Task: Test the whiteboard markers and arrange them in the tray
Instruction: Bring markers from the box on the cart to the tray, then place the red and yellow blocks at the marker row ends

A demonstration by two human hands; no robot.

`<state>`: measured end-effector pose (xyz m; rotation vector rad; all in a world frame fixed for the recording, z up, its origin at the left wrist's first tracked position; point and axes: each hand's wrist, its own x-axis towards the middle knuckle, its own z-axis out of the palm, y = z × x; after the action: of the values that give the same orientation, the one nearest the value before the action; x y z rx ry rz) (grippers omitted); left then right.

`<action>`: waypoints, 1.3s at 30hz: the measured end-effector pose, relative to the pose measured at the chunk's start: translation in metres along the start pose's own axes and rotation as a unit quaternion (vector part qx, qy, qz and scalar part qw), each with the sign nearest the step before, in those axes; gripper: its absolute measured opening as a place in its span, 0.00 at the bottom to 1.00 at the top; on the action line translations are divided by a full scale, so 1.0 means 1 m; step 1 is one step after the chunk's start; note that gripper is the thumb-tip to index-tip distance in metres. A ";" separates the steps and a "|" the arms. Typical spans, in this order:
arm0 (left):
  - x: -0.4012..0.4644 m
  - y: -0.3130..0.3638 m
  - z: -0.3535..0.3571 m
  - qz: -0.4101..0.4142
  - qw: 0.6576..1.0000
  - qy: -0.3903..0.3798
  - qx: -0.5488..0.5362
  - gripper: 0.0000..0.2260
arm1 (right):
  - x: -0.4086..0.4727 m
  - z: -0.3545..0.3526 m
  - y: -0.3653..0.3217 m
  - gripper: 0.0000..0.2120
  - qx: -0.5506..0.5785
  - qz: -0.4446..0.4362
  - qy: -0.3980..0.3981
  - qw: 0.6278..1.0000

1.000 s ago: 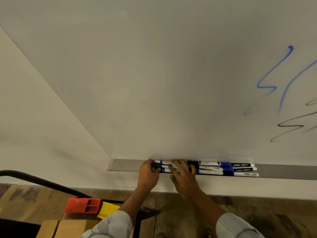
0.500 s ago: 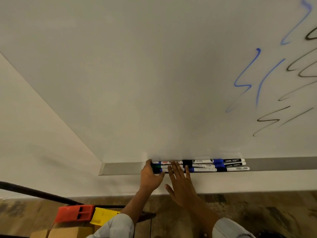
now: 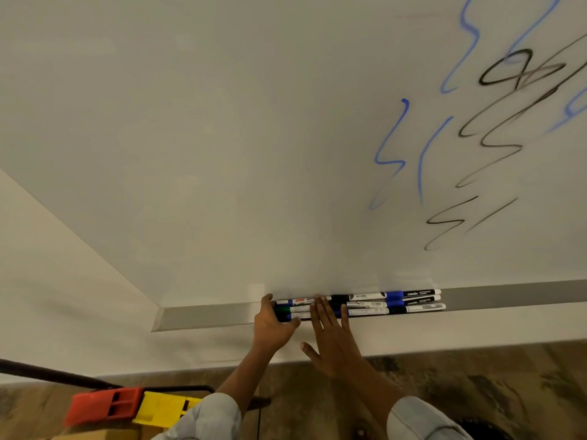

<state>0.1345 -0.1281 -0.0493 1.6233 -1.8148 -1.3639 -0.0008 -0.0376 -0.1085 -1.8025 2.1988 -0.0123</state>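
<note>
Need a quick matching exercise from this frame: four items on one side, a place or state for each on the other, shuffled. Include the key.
Items:
1. left hand
2. right hand
3. markers
4. orange block

Places or states:
A. lying in rows, end to end, in the tray
B. low at the left, next to a yellow block
C. cupped against the left end of the rows
D. flat, fingers spread, fingertips on the marker barrels

Pairs: 1-C, 2-D, 3-A, 4-B
</note>
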 end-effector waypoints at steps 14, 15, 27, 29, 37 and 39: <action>-0.005 0.020 0.022 -0.009 0.999 -0.047 0.001 0.34 | -0.003 -0.009 0.034 0.35 0.017 -0.008 0.044 0.999; -0.005 0.019 0.017 -0.004 0.999 -0.046 0.010 0.34 | -0.002 -0.011 0.028 0.33 0.022 -0.018 0.065 0.997; -0.022 -0.034 -0.151 0.011 0.989 0.088 0.114 0.13 | 0.020 -0.029 -0.111 0.23 0.111 -0.196 0.150 0.963; -0.030 -0.046 -0.180 -0.001 0.985 0.113 0.133 0.13 | 0.025 -0.024 -0.138 0.22 0.129 -0.240 0.141 0.952; -0.059 -0.116 -0.265 -0.099 0.952 0.133 0.258 0.11 | 0.032 0.005 -0.226 0.23 0.099 -0.332 0.072 0.935; -0.063 -0.130 -0.278 -0.135 0.937 0.121 0.297 0.13 | 0.030 0.013 -0.240 0.24 0.090 -0.337 0.051 0.936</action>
<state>0.4410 -0.1718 -0.0027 2.2968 -2.0164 -0.6728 0.2270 -0.1158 -0.0809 -2.3801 1.4661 -0.4446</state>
